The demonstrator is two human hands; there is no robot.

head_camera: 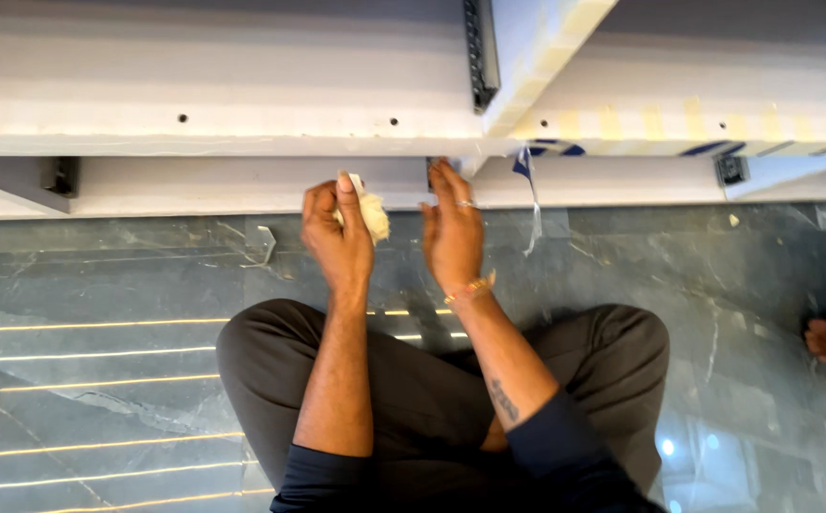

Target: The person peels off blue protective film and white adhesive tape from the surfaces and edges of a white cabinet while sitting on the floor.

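Two hands — left hand, right hand — one cloth.

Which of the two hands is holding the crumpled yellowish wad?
The left hand pinches the crumpled yellowish wad. The right hand, with a ring and bracelet, holds no wad.

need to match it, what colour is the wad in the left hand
Pale cream-yellow wad, pinched in the left hand; head view.

Bright, even light. Glossy grey marble floor shows glare: thin warm reflected light strips left of the knees, bluish-white spots at its lower right. White laminated cabinet panel above the floor slightly overexposed, dark shadow beneath. Focus mostly sharp, mild edge softness.
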